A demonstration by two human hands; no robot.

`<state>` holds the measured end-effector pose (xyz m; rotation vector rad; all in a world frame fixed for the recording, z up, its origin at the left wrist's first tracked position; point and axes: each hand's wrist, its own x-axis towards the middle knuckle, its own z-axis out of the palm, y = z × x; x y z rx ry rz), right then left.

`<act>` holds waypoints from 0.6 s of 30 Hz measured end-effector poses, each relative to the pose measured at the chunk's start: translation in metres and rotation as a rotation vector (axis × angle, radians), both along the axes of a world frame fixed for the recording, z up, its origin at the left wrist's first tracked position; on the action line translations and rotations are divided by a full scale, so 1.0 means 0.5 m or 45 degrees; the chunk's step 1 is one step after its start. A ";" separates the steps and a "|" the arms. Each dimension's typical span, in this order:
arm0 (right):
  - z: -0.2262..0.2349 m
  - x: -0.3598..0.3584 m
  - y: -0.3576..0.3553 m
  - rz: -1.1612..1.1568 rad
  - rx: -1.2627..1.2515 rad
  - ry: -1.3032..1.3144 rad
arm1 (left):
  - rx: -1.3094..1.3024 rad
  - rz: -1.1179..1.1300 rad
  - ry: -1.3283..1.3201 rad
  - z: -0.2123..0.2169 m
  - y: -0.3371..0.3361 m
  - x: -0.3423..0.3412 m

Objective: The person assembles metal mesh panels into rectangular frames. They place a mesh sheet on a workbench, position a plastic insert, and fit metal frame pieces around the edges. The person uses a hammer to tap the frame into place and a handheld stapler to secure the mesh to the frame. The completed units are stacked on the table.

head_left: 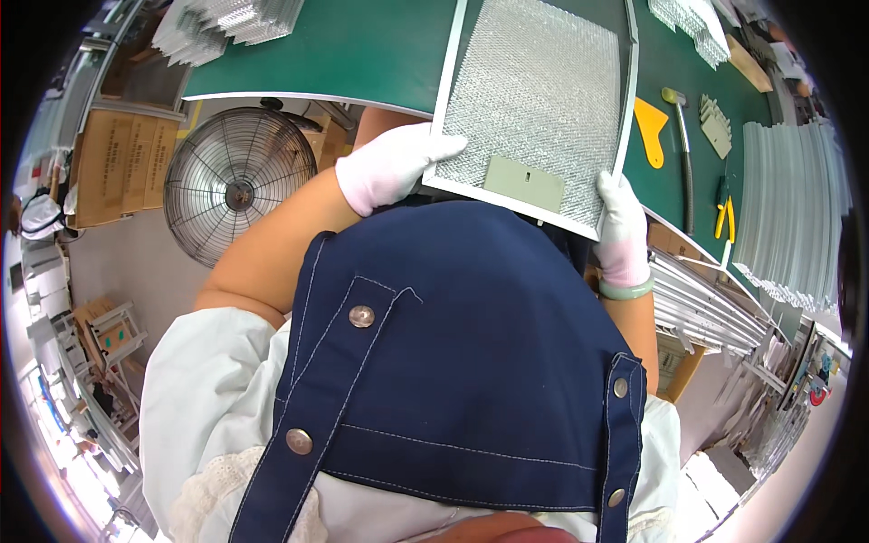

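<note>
In front of me is a rectangular metal-framed mesh filter (pixel 534 100), its near end tipped over the bench edge close to my apron. Silvery mesh fills most of the slim frame, though strips of green bench show along its sides. A grey-green plate (pixel 523 184) with a small slot lies at the near end of the mesh. My left hand (pixel 389 166), in a white glove, grips the near left corner, thumb on top. The near right corner is held by my gloved right hand (pixel 623 226), thumb against the side rail; its other fingers are mostly hidden beneath.
On the green bench (pixel 362 50), a yellow scraper (pixel 650 133), a hammer (pixel 683 154), yellow-handled pliers (pixel 724 213) and small grey-green plates (pixel 715 127) lie to the right. Stacked metal strips (pixel 787 208) stand beyond them. A floor fan (pixel 239 195) and cartons (pixel 122 167) stand at left.
</note>
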<state>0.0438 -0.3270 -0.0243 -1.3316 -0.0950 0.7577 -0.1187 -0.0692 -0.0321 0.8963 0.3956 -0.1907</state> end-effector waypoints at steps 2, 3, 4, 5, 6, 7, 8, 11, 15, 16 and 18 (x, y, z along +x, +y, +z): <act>-0.016 0.000 -0.013 0.090 0.035 -0.019 | 0.858 0.171 0.241 0.013 0.003 0.006; -0.031 0.004 -0.023 0.122 0.034 -0.019 | 0.934 0.183 0.229 0.022 0.000 0.009; -0.041 0.007 -0.033 0.153 0.032 -0.021 | 1.011 0.196 0.216 0.031 -0.002 0.011; -0.029 0.003 -0.032 0.173 0.084 0.046 | 0.797 0.154 0.083 0.031 0.005 0.012; -0.024 0.001 -0.033 0.160 0.071 0.053 | 0.584 0.109 -0.049 0.028 0.015 0.012; -0.020 -0.001 -0.034 0.146 0.058 0.060 | 0.370 0.062 -0.180 0.024 0.025 0.012; -0.017 -0.002 -0.035 0.128 0.041 0.072 | 0.356 0.004 -0.193 0.020 0.033 0.012; -0.014 0.014 -0.023 0.097 -0.024 -0.089 | 0.280 -0.041 -0.222 0.024 0.032 0.020; -0.008 0.022 -0.026 0.184 -0.009 -0.158 | 0.808 0.084 -0.060 0.050 0.022 0.043; -0.007 0.024 -0.030 0.220 -0.014 -0.176 | 0.763 0.123 -0.111 0.050 0.022 0.044; 0.019 0.019 -0.018 0.229 -0.007 -0.191 | 0.667 0.184 -0.218 0.052 0.028 0.043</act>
